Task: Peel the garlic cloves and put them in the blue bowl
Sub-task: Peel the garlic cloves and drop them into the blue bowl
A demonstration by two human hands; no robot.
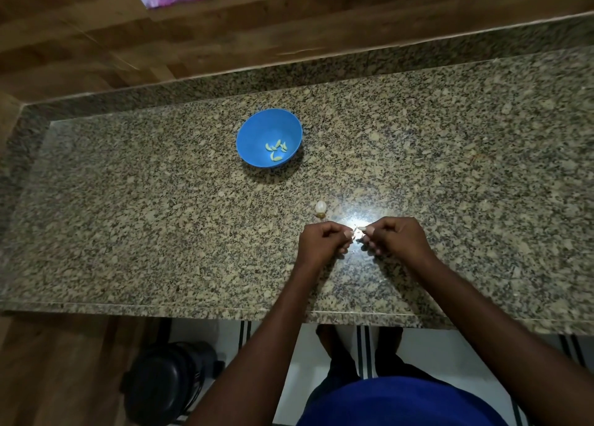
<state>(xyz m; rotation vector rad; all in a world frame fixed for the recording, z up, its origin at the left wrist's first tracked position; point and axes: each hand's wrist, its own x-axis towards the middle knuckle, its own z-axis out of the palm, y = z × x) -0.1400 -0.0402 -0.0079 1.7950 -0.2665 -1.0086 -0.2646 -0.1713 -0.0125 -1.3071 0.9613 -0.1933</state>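
Pinching a small garlic clove (356, 230) between them, the two hands meet over the near half of the counter (128, 220). The left hand (323, 240) has its fingers curled in, thumb and forefinger nipping one end of the clove; the right hand (393, 237) grips the other end the same way, fingers folded under. The clove is so small and so caught in the glare of a light on the stone that I cannot tell how much skin is on it. Just beyond the left hand, a pale garlic piece (320, 207) with a brownish base sits alone on the counter. Further back and to the left stands the blue bowl (257, 130), well apart from the hands, with a handful of peeled cloves (276, 149) lying in its bottom. Below the counter edge, a dark bin (167, 384) stands on the floor.
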